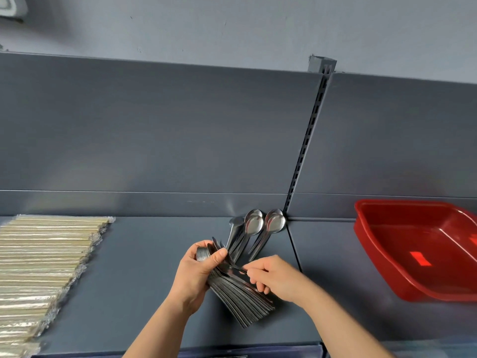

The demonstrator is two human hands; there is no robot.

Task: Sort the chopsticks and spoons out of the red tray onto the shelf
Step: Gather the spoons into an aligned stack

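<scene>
A fanned bundle of spoons (pixel 240 298) is gripped by the left hand (pixel 201 270) above the shelf (pixel 154 254), one handle being pinched by the right hand (pixel 273 277), apparently to join the nested spoons (pixel 254 224) laid near the red tray (pixel 366 241).

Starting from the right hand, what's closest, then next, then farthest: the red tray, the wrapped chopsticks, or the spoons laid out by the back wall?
1. Laid-out spoons, just beyond the right hand, toward the back.
2. Red tray, off to the right.
3. Wrapped chopsticks, far left.
</scene>
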